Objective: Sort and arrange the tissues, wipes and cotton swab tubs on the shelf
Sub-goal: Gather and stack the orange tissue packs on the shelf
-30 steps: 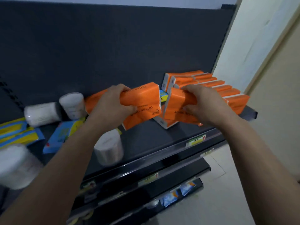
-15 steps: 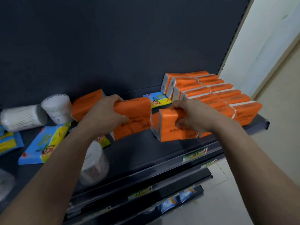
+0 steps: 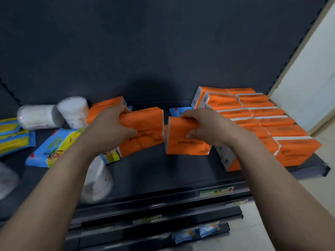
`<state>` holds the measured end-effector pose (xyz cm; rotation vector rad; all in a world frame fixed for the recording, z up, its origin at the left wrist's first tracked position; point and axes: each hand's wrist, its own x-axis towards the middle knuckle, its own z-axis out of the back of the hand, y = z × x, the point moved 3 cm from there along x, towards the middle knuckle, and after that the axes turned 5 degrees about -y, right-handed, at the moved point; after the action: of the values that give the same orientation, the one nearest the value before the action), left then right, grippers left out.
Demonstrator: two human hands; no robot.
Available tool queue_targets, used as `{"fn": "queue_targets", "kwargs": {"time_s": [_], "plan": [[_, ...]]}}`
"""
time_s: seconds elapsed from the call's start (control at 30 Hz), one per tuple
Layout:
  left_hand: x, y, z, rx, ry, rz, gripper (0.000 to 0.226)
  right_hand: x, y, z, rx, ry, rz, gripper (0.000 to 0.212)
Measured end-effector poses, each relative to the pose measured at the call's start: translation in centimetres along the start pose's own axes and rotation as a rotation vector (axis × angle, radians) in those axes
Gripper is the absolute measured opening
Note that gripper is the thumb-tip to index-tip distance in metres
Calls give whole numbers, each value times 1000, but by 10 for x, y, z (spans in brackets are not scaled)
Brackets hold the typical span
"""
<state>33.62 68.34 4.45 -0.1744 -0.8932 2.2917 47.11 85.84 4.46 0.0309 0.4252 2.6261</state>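
Dark shelf [image 3: 154, 171], orange tissue packs [image 3: 272, 122] right; wipes packs [image 3: 52, 147], swab tubs [image 3: 39, 116] left

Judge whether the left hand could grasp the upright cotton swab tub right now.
Probably not yet: the left hand grips an orange tissue pack. The upright tub stands nearby to its left with its top uncovered, so an emptied hand likely could.

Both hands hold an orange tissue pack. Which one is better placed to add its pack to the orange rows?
Probably right: the right hand holds the right pack next to the rows; the left hand and left pack are farther off.
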Motion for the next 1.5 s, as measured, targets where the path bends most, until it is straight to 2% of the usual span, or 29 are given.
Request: {"fn": "queue_targets", "kwargs": {"time_s": [0.17, 0.43, 0.7, 0.83, 1.0, 1.13, 1.27, 1.5], "plan": [[-20, -4, -5, -9, -87, 110, 32, 2, -6, 1, -68, 161, 212, 55], [-51, -8, -21, -31, -129, 186, 33, 17, -19, -19, -114, 152, 275, 63], [-45, -6, -31, -50, 23, 109, 36, 35, -17, -21, -194, 6, 238, 55], [-33, -6, -47, -52, 121, 33, 40, 35, -16, -20, -100, 43, 214, 58], [-20, -13, -73, -96, 247, -41, 43, 29, -25, -7, 33, 60, 162, 52], [-9, -22, -91, -89, 229, -78, 52, 28, -33, -2, 111, -27, 95, 45], [-4, -25, -103, 17, 185, -121, 59, 25, -38, 2, 100, -163, 56, 36], [-1, -21, -93, 10, 210, -150, 66, 33, -40, 4, 12, -222, 9, 33]]}}
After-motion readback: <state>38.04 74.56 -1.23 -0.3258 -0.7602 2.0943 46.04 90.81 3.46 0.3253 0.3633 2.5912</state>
